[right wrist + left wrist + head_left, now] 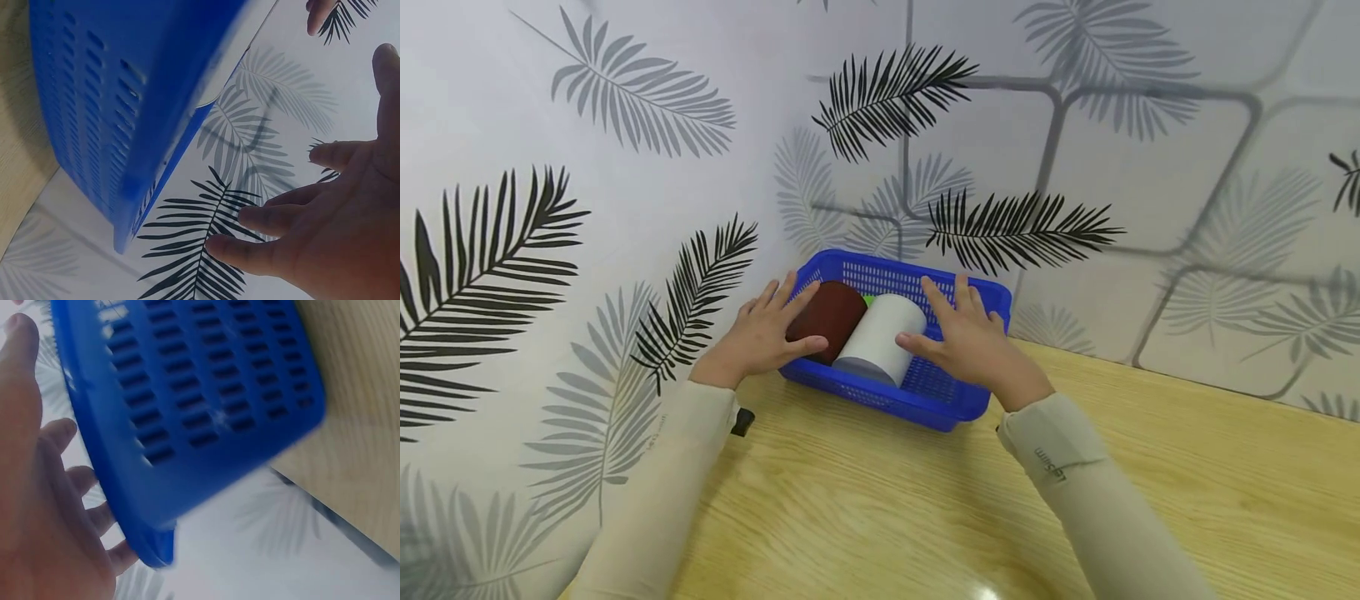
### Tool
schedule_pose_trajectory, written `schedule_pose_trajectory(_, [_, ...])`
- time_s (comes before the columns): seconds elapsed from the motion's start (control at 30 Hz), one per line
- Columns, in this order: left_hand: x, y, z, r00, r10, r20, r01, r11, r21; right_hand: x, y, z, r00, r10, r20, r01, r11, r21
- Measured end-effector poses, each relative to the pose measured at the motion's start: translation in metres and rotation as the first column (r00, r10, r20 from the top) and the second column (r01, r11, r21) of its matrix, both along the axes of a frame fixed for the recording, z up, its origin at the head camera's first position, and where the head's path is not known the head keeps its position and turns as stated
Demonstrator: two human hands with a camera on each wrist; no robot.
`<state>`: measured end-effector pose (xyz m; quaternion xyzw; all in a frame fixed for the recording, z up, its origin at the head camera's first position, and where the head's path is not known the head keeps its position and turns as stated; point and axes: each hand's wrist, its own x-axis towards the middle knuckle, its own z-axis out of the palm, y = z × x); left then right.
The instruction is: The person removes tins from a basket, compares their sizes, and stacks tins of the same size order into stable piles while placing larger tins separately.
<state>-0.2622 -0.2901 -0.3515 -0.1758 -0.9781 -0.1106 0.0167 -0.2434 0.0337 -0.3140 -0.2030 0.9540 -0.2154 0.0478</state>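
A blue plastic basket point(880, 402) with slotted walls stands on the table. Inside lie a dark brown cylinder point(841, 310) at the left and a white cylinder point(883, 333) beside it, both tilted. A sliver of something green point(868, 299) shows behind them; its kind is hidden. My left hand point(760, 335) is spread over the basket's left end, fingers extended and holding nothing. In the left wrist view its fingertips are close to the basket's rim point(94, 444); contact is unclear. My right hand point(973, 343) spreads above the right side, apart from the rim in the right wrist view.
The wood-grain table point(865, 508) carries the basket near its back corner. Leaf-patterned walls point(685, 208) rise close behind and to the left. A small black object point(742, 422) shows beside the left sleeve.
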Motion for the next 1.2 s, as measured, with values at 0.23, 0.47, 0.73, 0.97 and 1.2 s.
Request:
schedule_pose_trajectory(0.23, [-0.006, -0.025, -0.008, 0.996, 0.017, 0.086, -0.022, 0.998, 0.059, -0.013, -0.014, 0.001, 1.0, -0.002, 0.001, 0.002, 1.0, 0.011])
schedule_pose_trajectory(0.47, [-0.009, -0.034, -0.014, 0.971, 0.025, 0.238, -0.08, 0.972, 0.222, -0.034, -0.026, 0.009, 0.999, -0.009, 0.054, 0.008, 1.0, 0.021])
schedule_pose_trajectory(0.73, [-0.012, -0.031, -0.015, 0.965, 0.01, 0.263, -0.081, 0.962, 0.26, -0.061, -0.04, 0.009, 0.986, 0.015, 0.164, -0.003, 0.997, -0.072])
schedule_pose_trajectory(0.97, [-0.013, -0.03, -0.013, 0.962, 0.002, 0.273, -0.077, 0.961, 0.265, -0.077, -0.048, -0.014, 0.977, 0.03, 0.213, 0.006, 0.986, -0.167])
schedule_pose_trajectory(1.2, [-0.011, -0.031, -0.014, 0.963, 0.007, 0.268, -0.081, 0.96, 0.267, -0.09, -0.063, -0.042, 0.969, -0.019, 0.245, 0.064, 0.982, -0.176])
